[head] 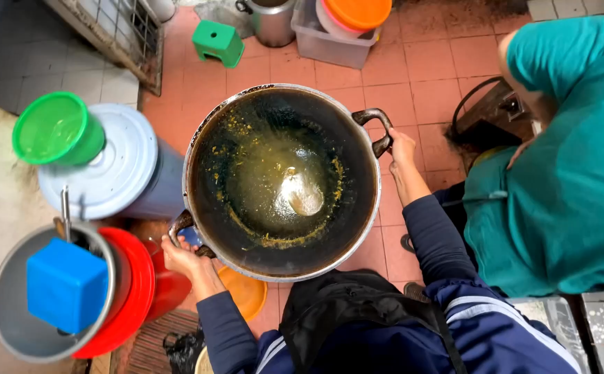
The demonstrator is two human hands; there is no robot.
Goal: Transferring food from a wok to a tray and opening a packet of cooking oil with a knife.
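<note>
Two hands, left hand (185, 260) and right hand (400, 147), clench the handles of a large blackened wok (282, 181), lifted over the tiled floor (426, 62); yellow residue remains unwashed inside.

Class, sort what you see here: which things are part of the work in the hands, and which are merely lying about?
In hand:
- large blackened wok with oily residue
- left hand on its near handle
- right hand at its far handle

Lying about:
- green stool
- green bowl
- blue block
- red basin
- steel pot
</note>
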